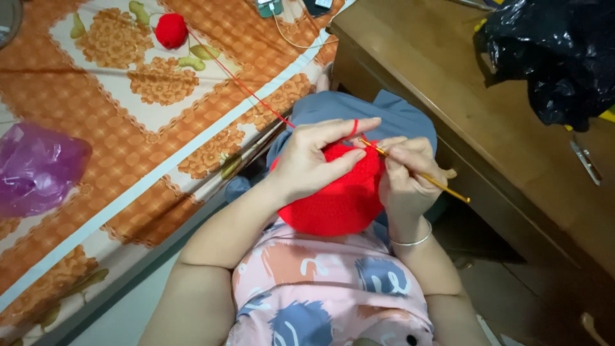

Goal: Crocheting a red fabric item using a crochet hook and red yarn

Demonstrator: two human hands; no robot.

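My left hand (314, 157) holds a round red crocheted piece (339, 198) over my lap, with red yarn wound over its index finger. My right hand (407, 173) grips a thin gold crochet hook (435, 184), whose tip meets the top edge of the red piece. A red strand (243, 86) runs from my left finger up across the bed to a red yarn ball (171, 30) at the far left.
An orange floral bedsheet (115, 128) covers the bed on the left, with a purple plastic bag (35, 170) on it. A brown wooden table (461, 83) stands at the right with a black plastic bag (557, 51) and a small metal tool (586, 161).
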